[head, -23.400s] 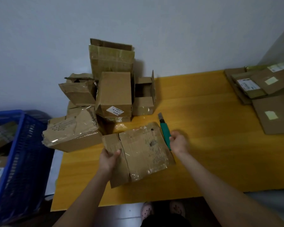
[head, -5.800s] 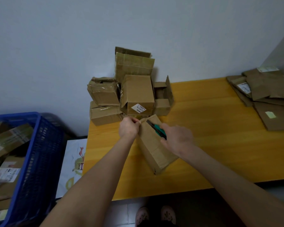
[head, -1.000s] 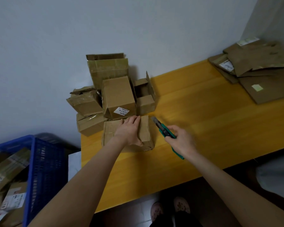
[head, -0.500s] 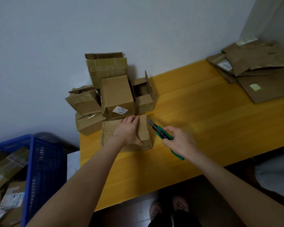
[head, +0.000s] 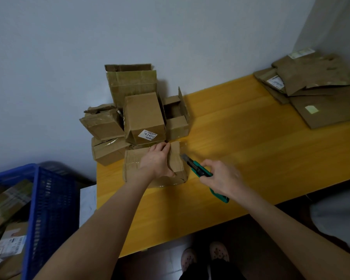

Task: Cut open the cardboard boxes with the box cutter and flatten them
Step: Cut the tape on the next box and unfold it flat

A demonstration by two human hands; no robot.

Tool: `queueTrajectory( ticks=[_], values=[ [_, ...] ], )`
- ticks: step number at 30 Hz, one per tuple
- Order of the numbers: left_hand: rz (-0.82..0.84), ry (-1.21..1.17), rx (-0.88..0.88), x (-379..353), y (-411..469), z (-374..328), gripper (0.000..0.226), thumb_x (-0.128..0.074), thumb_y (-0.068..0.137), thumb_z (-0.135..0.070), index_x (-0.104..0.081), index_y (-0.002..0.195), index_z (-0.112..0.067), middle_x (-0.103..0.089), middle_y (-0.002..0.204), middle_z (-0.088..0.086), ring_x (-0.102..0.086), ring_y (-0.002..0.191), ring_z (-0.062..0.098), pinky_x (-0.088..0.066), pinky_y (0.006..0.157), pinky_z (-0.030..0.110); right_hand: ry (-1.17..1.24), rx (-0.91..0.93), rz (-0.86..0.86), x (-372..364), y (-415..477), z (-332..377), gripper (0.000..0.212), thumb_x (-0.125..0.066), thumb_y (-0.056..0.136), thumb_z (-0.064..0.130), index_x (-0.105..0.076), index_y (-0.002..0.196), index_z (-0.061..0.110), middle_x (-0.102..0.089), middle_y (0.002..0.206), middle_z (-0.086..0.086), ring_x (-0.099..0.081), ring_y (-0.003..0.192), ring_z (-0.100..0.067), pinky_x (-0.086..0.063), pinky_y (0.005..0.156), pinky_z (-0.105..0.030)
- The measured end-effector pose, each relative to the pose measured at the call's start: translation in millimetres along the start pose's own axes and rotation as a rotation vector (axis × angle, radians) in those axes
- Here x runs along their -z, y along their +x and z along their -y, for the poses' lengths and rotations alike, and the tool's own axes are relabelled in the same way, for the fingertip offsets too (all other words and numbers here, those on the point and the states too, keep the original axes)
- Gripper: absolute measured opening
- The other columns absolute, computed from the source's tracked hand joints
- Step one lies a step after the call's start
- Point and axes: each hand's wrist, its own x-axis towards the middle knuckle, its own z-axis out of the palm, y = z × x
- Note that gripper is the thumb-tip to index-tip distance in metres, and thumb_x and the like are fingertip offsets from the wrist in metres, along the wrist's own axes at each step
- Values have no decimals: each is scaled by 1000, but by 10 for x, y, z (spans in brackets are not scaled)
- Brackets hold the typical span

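A small brown cardboard box (head: 176, 158) lies on the yellow table (head: 251, 158), taped and a little crushed. My left hand (head: 157, 160) presses flat on its top, fingers reaching its far edge. My right hand (head: 222, 177) grips a green box cutter (head: 198, 169), blade out, its tip just off the box's right side; I cannot tell whether it touches. Behind the box, a pile of several uncut cardboard boxes (head: 141, 116) leans against the wall.
A stack of flattened cardboard (head: 319, 93) lies at the table's far right corner. A blue plastic crate (head: 49, 209) holding more boxes stands on the floor at the left. My feet (head: 204, 257) show below the table's front edge.
Over the last second my right hand has brought the cutter left, closer to the box's right side. My left hand has stayed flat on the box top.
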Motion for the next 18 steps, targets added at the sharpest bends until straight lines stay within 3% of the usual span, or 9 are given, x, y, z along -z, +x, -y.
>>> queueTrajectory(
  ticks=[6,9,12,15,18],
  values=[
    [17,-27,32,29,4,-24,115,-79,67,-53,-12,154,-18,-22,155,2,-25,140,26,-30,114,41,-39,-26,61,52,-38,-17,41,-57,86,41,-51,126,34,-56,75,8,-54,62,-12,-43,51,-25],
    [57,-84,84,66,3,2,119,-78,65,-59,-11,154,-18,-22,154,5,-25,138,29,-31,113,44,214,-159,47,20,-6,-104,32,-59,86,36,-49,116,30,-59,86,4,-60,73,-16,-50,64,-31],
    [30,-76,122,71,-54,-37,118,-74,66,-65,-10,154,-19,-22,153,8,-24,139,30,-26,115,46,518,-287,-66,-17,134,-164,33,-59,89,30,-49,119,22,-57,97,2,-58,82,-17,-51,75,-35],
    [10,-124,127,82,-110,-18,115,-67,69,-72,-8,155,-22,-19,155,9,-20,142,31,-21,117,49,578,-336,-120,-95,304,-157,40,-60,93,30,-49,127,13,-58,117,-5,-58,95,-22,-50,81,-37],
    [55,-106,98,109,-187,146,118,-67,68,-72,-1,154,-27,-10,158,9,-11,145,31,-12,117,54,580,-400,-119,-253,514,-167,39,-59,95,28,-47,128,10,-58,121,-8,-58,107,-29,-50,85,-40]
  ],
)
